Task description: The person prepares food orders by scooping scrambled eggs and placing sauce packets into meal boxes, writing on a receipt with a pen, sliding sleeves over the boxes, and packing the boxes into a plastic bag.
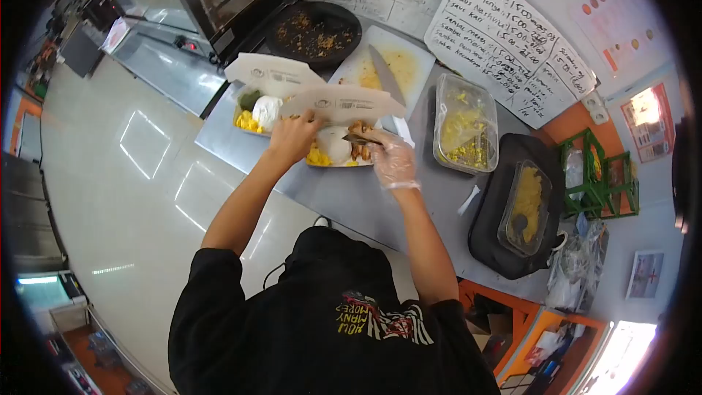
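Observation:
A white paper food box (349,104) stands with its lid up in front of me, holding a white mound of rice (335,148), yellow pieces and browned meat (361,152). My left hand (294,137) is bare, its curled fingers gripping the base of that lid on the left. Over the box's right side is my right hand (395,160), in a clear plastic glove. Its fingers pinch a dark, browned piece of meat just above the rice. To the left, a second open box (274,69) contains rice, yellow pieces and something dark green.
Behind the boxes are a black pan (314,33) with crumbs and a white cutting board (413,66) bearing a knife (386,73). A clear tub (466,123) of yellow bits stands right, beside a second tub (525,208) on a black case (484,230).

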A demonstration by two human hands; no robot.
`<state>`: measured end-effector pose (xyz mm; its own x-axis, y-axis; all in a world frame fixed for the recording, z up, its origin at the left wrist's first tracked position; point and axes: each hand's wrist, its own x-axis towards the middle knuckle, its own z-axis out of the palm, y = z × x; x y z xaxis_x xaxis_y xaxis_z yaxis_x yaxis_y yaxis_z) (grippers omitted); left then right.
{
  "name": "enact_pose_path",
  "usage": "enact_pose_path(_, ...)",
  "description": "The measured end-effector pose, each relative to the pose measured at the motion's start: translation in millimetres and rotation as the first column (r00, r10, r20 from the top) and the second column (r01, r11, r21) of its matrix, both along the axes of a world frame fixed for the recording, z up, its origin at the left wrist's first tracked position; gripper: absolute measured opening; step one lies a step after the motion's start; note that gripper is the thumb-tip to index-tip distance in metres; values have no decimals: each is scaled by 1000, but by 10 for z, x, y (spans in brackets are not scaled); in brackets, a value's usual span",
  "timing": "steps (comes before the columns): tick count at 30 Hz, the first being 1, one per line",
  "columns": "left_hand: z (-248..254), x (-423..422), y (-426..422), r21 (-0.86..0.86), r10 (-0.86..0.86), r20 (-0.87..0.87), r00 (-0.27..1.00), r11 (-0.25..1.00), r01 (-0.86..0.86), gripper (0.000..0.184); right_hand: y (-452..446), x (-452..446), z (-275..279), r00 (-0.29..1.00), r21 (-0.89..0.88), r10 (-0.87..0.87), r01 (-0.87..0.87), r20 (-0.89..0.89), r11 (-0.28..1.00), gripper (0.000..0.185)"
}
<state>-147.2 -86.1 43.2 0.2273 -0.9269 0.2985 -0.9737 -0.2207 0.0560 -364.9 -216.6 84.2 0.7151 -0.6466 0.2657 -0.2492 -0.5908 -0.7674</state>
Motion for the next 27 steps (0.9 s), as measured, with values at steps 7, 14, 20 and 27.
enact_pose_path(7, -105, 255, -165, -119, 94, -304, 948, 984, -136, 12, -141, 572, -449, 987, -232, 144, -156, -68, 960, 22)
enact_pose_path(14, -141, 291, -138, -323, -52, -565, 823, 932, -163, 13, -137, 996, -741, 960, -329, 201, -257, -194, 909, 27)
enact_pose_path(20, -47, 282, -105, -273, -67, -649, 758, 950, -150, 15, -101, 1129, -776, 968, -234, 190, -226, -167, 946, 21)
enact_pose_path(27, -162, 169, -81, -181, 47, -499, 865, 971, -157, 18, -40, 909, -671, 994, -278, -59, 30, -96, 960, 30)
